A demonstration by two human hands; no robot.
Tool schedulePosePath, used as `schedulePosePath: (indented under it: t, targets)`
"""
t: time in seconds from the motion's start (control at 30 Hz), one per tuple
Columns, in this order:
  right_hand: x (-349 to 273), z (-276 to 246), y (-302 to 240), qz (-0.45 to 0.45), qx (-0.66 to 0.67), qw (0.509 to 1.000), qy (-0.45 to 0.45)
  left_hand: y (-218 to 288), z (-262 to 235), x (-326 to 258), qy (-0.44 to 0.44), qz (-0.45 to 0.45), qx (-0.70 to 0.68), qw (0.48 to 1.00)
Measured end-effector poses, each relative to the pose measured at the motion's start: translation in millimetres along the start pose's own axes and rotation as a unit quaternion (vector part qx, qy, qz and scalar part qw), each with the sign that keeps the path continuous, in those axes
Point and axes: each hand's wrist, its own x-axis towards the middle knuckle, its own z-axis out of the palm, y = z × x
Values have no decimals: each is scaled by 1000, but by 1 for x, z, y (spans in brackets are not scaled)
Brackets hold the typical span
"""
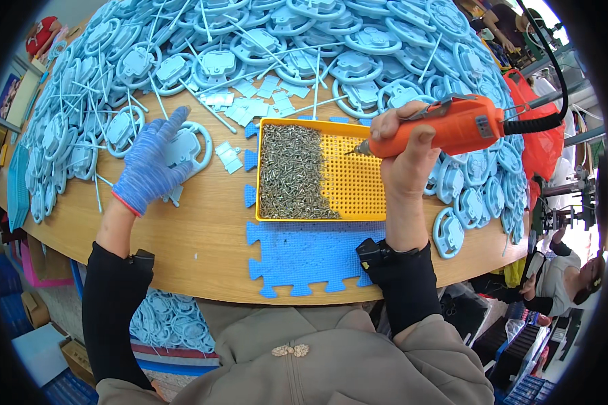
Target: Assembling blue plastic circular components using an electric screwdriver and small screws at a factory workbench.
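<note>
My left hand (150, 163), in a blue knitted glove, is at a light-blue plastic toy steering wheel (186, 145) on the table. Its fingers and thumb go around the wheel's left side, and part of the rim is hidden beneath them. An orange electric screwdriver (446, 127) is gripped in my bare right hand (409, 152), its bit pointing left and hanging above the yellow perforated tray (358, 182). Small metal screws (290, 172) fill the tray's left part. A flat light-blue plastic piece (229, 156) lies between the wheel and the tray.
A large heap of light-blue wheels (371, 40) and thin rods covers the table's far side and both flanks. Flat pieces (246, 109) lie behind the tray. A blue foam mat (304, 253) is under the tray. The screwdriver's black cord (537, 125) runs right. Other people are in the background.
</note>
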Motion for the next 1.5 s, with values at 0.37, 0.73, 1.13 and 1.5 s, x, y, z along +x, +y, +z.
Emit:
schedulePosePath:
  t: [0.37, 0.73, 1.13, 1.5]
  targets:
    - [-6, 10, -17, -5, -10, 1000, 11, 74, 3, -95, 185, 113, 2, 976]
    - [-98, 94, -76, 97, 157, 959, -214, 143, 71, -147, 191, 61, -170, 965]
    - [-131, 122, -82, 98, 41, 956, -272, 142, 82, -148, 157, 48, -190, 968]
    - [-126, 127, -84, 177, 70, 955, -226, 139, 53, -178, 191, 20, -168, 967]
